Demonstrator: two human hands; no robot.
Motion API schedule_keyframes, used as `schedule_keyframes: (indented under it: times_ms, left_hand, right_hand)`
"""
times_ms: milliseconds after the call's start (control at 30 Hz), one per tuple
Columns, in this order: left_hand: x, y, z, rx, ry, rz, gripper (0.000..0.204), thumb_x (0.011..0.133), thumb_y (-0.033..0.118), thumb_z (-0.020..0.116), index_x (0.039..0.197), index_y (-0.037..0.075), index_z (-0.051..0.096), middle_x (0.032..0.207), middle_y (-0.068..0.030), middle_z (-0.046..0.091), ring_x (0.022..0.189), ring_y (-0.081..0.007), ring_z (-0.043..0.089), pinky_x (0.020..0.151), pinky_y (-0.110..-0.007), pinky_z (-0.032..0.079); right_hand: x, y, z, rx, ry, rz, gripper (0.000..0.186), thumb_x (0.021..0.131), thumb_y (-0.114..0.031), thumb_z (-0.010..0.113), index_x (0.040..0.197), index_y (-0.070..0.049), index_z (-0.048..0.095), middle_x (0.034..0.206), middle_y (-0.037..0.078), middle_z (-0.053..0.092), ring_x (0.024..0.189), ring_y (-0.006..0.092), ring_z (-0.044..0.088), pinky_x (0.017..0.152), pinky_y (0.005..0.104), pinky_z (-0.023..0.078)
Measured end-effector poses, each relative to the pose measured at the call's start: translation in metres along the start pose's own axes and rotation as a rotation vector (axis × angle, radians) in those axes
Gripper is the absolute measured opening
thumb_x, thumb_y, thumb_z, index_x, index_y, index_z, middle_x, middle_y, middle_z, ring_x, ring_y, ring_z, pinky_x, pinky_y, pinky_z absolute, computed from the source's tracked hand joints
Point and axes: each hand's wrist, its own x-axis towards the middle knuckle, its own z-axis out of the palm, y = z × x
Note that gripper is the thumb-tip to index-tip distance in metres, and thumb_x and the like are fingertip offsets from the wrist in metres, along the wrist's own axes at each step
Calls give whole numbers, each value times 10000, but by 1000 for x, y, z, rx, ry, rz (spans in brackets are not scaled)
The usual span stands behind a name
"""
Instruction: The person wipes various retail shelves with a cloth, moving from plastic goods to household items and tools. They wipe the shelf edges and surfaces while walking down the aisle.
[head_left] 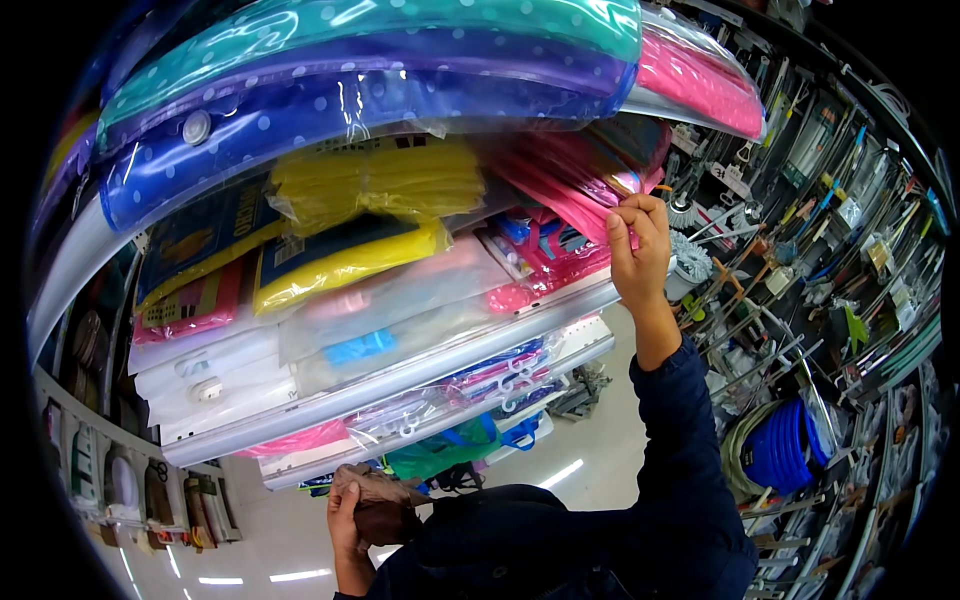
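Note:
My right hand [640, 245] reaches up to the right end of a shelf. Its thumb and fingers pinch the edge of a long, folded pink packet [565, 200] in shiny clear plastic. Low at the centre-left, my left hand [345, 520] is closed around a bunched brown cloth [385, 505]. Beside the pink packet lies a bundle of yellow gloves [375, 180] in clear wrap. A yellow packet [350, 265] and flat white packets [215, 375] lie nearer on the same shelf.
Overhead, rolled polka-dot plastic sheets [370, 100] overhang the shelf. The metal shelf edge [400, 375] runs below the packets, above a lower shelf with hangers. At right hang many utensils, with blue basins [785, 445] below. Another shelf unit stands at left.

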Motion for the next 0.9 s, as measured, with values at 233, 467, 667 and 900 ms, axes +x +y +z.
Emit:
schedule_keyframes:
  times_ms: [233, 467, 667, 900]
  left_hand:
    - [-4, 1, 0, 16, 15, -11, 292, 900, 115, 584, 1178, 36, 543, 1067, -130, 637, 935, -249, 642, 844, -374, 531]
    - [-8, 4, 10, 32, 4, -9, 289, 898, 109, 581, 1174, 30, 547, 1068, -142, 642, 928, -256, 647, 836, -376, 535]
    - [-10, 5, 11, 61, 16, 1, 273, 902, 120, 580, 1159, 32, 556, 1060, -131, 643, 924, -245, 646, 834, -369, 533]
    - [-8, 4, 9, 56, 27, 10, 290, 903, 122, 580, 1177, 30, 550, 1063, -122, 639, 934, -238, 641, 842, -364, 529]
  right_hand:
    - [-4, -6, -3, -64, -36, -62, 71, 791, -31, 660, 856, -9, 640, 1017, 141, 545, 904, 279, 518, 779, 357, 429]
    - [-11, -33, 4, -323, -126, -321, 258, 662, -106, 748, 913, -138, 700, 1223, 149, 515, 1075, 335, 474, 864, 412, 413]
    - [-20, -21, 11, -370, -104, -393, 242, 652, -95, 669, 887, -140, 702, 1173, 121, 550, 1056, 314, 491, 855, 404, 412]
    - [-19, -16, 12, -386, -122, -376, 325, 666, -98, 689, 990, -110, 673, 1198, 141, 535, 1053, 317, 495, 864, 416, 407]
